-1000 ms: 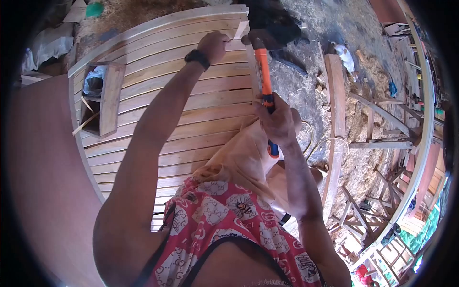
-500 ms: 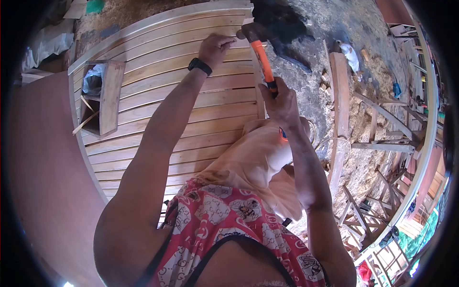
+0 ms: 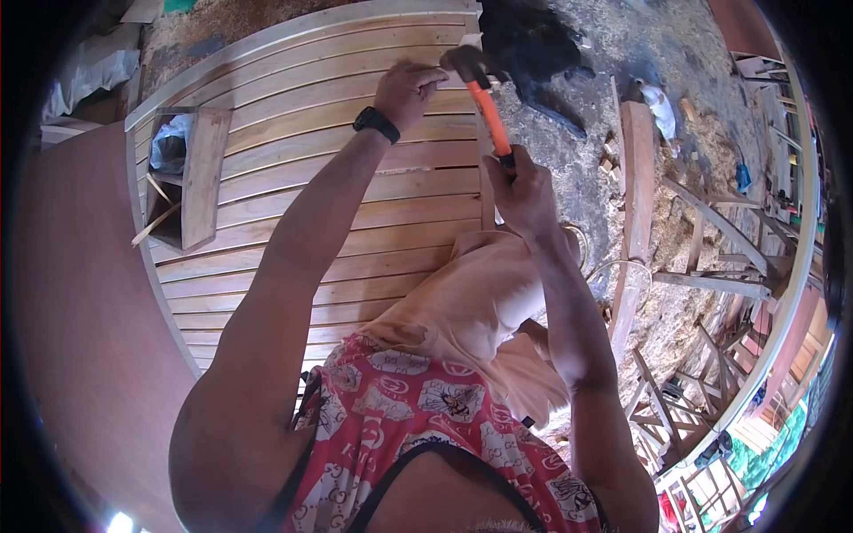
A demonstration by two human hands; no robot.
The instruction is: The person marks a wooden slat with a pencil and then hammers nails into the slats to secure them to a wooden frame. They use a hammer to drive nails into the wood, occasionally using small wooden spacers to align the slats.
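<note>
A hammer [image 3: 490, 120] was held by its handle in the right hand [image 3: 526, 197], right of centre in the frame, the grip closed firmly around it. Its dark head was seen in the upper middle of the frame, over the right edge of a slatted wooden panel [image 3: 355, 213]; whether wood was touched could not be told. The left hand [image 3: 404, 96], with a black watch [image 3: 378, 123] worn at its wrist, was placed just left of the hammer head, fingers bent (whether anything was pinched in that grip could not be told). At the upper left, a wooden box [image 3: 206, 182] was set on the panel, a clear plastic bag [image 3: 171, 145] and thin sticks [image 3: 158, 224] being held inside it.
</note>
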